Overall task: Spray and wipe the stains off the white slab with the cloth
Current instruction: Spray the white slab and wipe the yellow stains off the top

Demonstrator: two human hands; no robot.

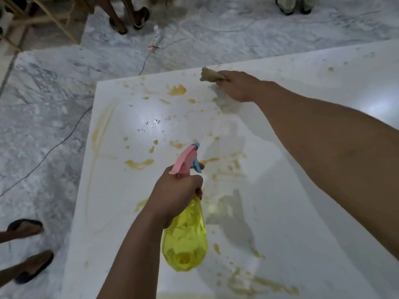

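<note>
- White slab (280, 190) fills the near and right part of the view, lying over a grey marble floor (54, 104); we can't tell what supports it.
- Yellow-brown stains (176, 90) are scattered across the slab: a blob near the far left corner, a patch left of centre, a long faint streak along the left edge, more smears at the near right.
- A few clear droplets (152, 123) sit in the bright glare spot at the centre-left of the slab.
- Our left hand (176, 195) grips the neck of a spray bottle (185, 238): fingers (194, 180) curled round the neck, one fingertip at the blue trigger (197, 166).
- The bottle body is translucent yellow, the head (183, 160) is pink with a blue nozzle tip pointing away towards the far side of the slab. Bottle is held above the slab, tilted, not touching it.
- Our right hand (239, 86) reaches to the far edge of the slab and holds a tan cloth (210, 75): fingers closed around it, bunched end sticking out to the left.
- Cloth is down against the slab, near its far edge; a smeared wet-looking patch lies just near-side of the hand.
- On the floor at far left: a power strip (156, 38) with a red light and cables trailing off.
- Sandalled feet of other people show at far left-centre (129, 20) and near left (30, 268).
- Wooden furniture legs (54, 18) at the far left corner.
</note>
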